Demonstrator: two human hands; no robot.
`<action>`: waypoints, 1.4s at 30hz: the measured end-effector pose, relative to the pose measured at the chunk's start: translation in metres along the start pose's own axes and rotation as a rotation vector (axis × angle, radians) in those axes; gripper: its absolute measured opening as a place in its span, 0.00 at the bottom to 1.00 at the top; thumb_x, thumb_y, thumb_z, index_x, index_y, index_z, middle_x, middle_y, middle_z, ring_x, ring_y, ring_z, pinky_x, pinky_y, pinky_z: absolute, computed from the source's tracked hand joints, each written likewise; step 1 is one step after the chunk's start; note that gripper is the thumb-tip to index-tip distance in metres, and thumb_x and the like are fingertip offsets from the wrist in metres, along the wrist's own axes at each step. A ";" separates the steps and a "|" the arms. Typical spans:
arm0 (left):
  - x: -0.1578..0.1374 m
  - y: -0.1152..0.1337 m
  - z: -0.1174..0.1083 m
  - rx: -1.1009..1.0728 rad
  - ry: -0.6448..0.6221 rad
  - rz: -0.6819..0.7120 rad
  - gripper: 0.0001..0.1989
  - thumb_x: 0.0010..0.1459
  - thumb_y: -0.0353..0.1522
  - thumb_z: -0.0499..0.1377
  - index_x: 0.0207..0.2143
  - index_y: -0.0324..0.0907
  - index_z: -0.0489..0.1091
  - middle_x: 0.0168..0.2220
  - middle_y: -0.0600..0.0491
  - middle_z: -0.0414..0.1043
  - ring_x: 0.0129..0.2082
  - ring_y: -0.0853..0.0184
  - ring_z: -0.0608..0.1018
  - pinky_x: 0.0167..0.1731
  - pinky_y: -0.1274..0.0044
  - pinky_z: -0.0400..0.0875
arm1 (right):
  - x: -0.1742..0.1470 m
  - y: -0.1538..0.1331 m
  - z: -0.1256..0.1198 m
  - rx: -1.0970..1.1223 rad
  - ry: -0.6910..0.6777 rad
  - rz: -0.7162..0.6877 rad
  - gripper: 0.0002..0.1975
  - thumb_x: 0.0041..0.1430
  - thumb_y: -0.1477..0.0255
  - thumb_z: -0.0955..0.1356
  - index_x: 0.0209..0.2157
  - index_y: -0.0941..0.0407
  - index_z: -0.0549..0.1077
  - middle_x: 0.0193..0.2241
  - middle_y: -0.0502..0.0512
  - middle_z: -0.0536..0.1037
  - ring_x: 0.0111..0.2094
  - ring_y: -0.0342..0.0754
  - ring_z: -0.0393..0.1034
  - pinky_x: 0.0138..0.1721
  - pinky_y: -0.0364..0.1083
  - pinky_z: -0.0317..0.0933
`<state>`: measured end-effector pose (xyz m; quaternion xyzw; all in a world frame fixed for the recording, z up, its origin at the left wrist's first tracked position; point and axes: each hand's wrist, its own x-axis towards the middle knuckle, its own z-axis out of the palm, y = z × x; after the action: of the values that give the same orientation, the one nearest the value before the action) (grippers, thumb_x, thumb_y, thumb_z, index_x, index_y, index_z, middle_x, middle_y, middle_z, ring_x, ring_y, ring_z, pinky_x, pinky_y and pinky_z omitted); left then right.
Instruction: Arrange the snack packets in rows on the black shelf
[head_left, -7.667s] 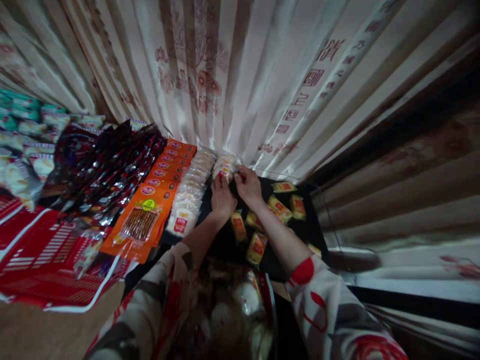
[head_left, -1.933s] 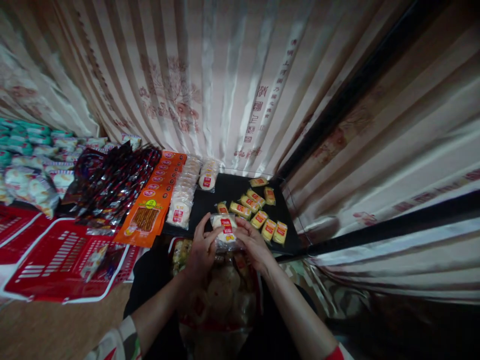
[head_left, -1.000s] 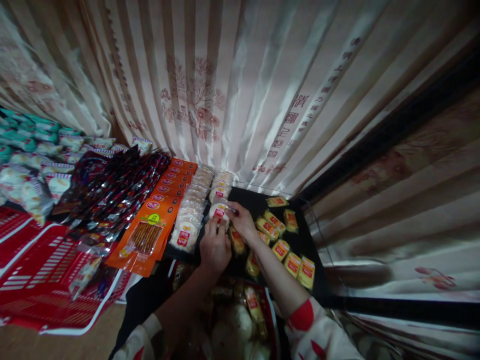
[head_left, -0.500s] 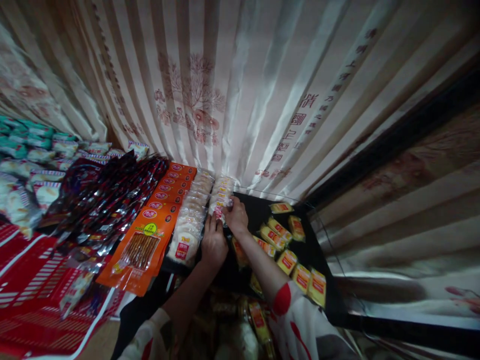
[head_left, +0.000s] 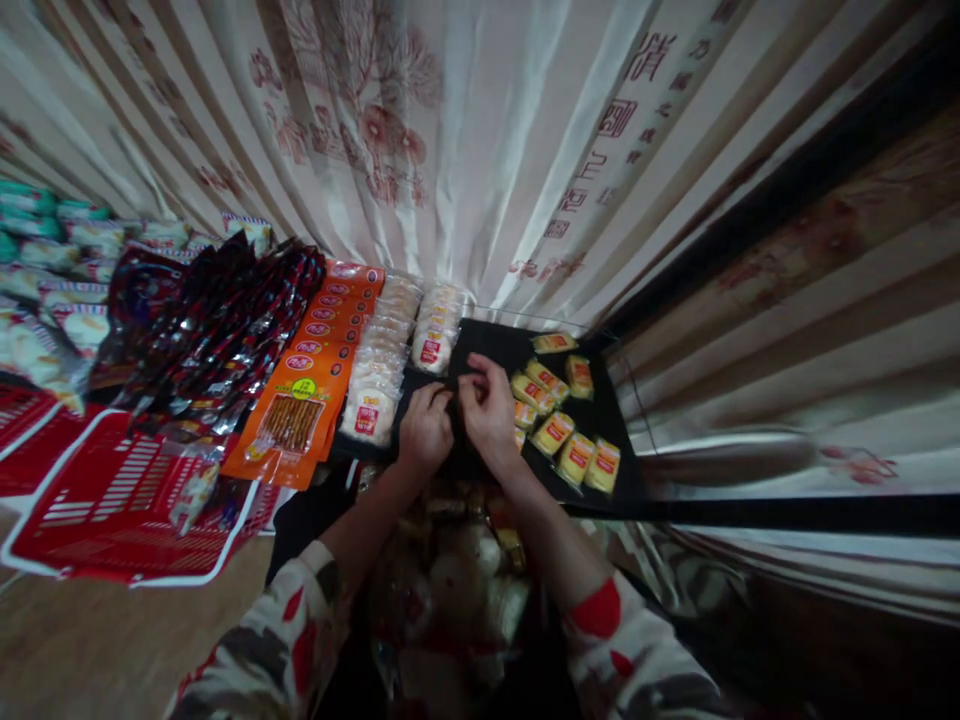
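Observation:
My left hand (head_left: 426, 430) is over the black tabletop (head_left: 465, 465), its fingers loosely bent and nothing visible in them. Just right of it, my right hand (head_left: 487, 412) has thumb and forefinger apart and holds nothing. Beyond both hands lies a short overlapping row of white rice crackers (head_left: 433, 340) in clear wrappers, untouched. A longer row of wrapped rice crackers (head_left: 369, 400) runs along the left side of my left hand. To the right of my right hand, several small yellow packets (head_left: 555, 432) lie scattered on the black surface.
Orange snack packs (head_left: 289, 420) overlap in a row at left, beside a heap of dark shiny packets (head_left: 217, 330). A red basket (head_left: 142, 545) stands at lower left. Below my arms sit more wrapped snacks (head_left: 465, 560), dimly lit. Pleated curtains (head_left: 510, 130) hang behind.
Both hands have let go of the short rice cracker row and drawn back toward me. The row stays in place, its front cracker now uncovered. The view has tilted down.

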<state>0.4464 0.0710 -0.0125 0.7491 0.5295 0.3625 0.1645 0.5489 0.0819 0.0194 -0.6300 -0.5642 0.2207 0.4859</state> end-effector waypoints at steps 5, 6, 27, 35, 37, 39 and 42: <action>-0.082 0.017 -0.022 -0.194 -0.138 0.014 0.16 0.56 0.22 0.45 0.41 0.39 0.68 0.42 0.48 0.69 0.44 0.68 0.71 0.47 0.76 0.68 | -0.111 0.012 -0.053 -0.061 -0.170 0.129 0.12 0.59 0.65 0.61 0.39 0.54 0.71 0.33 0.56 0.77 0.33 0.47 0.71 0.37 0.46 0.64; -0.099 0.020 -0.023 -0.182 -0.199 -0.022 0.16 0.56 0.22 0.45 0.41 0.39 0.69 0.43 0.48 0.69 0.44 0.68 0.71 0.46 0.76 0.68 | -0.129 0.018 -0.061 -0.141 -0.211 0.146 0.12 0.59 0.65 0.61 0.37 0.54 0.72 0.33 0.56 0.77 0.35 0.48 0.71 0.39 0.46 0.64; -0.192 0.049 -0.021 -0.857 -0.321 -0.699 0.20 0.58 0.38 0.49 0.51 0.40 0.63 0.52 0.43 0.67 0.51 0.59 0.71 0.46 0.66 0.70 | -0.196 0.026 -0.065 -0.287 -0.296 0.111 0.11 0.55 0.69 0.64 0.40 0.54 0.71 0.38 0.55 0.74 0.39 0.48 0.69 0.40 0.46 0.63; -0.181 0.036 -0.039 -0.695 -0.146 -0.458 0.11 0.53 0.32 0.53 0.38 0.42 0.69 0.41 0.46 0.72 0.45 0.61 0.73 0.47 0.67 0.68 | -0.214 0.005 -0.055 -0.431 -0.285 -0.365 0.13 0.58 0.74 0.63 0.45 0.55 0.69 0.40 0.58 0.72 0.42 0.51 0.64 0.43 0.50 0.62; -0.181 0.029 -0.039 -0.667 -0.100 -0.437 0.09 0.50 0.31 0.55 0.36 0.41 0.70 0.41 0.47 0.71 0.45 0.60 0.72 0.47 0.67 0.67 | -0.213 0.001 -0.055 -0.421 -0.306 -0.419 0.15 0.57 0.75 0.63 0.47 0.55 0.69 0.42 0.59 0.72 0.43 0.51 0.64 0.45 0.51 0.62; -0.178 0.029 -0.038 -0.711 -0.055 -0.476 0.09 0.50 0.31 0.54 0.35 0.41 0.70 0.40 0.47 0.71 0.43 0.61 0.73 0.43 0.68 0.69 | -0.210 -0.003 -0.058 -0.369 -0.364 -0.469 0.17 0.56 0.74 0.65 0.48 0.53 0.68 0.45 0.58 0.71 0.47 0.51 0.63 0.47 0.52 0.62; -0.167 0.035 -0.039 -0.814 0.010 -0.601 0.11 0.54 0.32 0.51 0.37 0.41 0.69 0.35 0.49 0.72 0.35 0.64 0.75 0.34 0.72 0.72 | -0.202 -0.006 -0.062 -0.228 -0.351 -0.468 0.18 0.55 0.70 0.66 0.48 0.53 0.68 0.49 0.57 0.69 0.50 0.51 0.63 0.50 0.53 0.61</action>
<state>0.4126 -0.1003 -0.0247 0.4369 0.5383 0.4797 0.5379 0.5431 -0.1278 -0.0035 -0.4860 -0.7902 0.1435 0.3448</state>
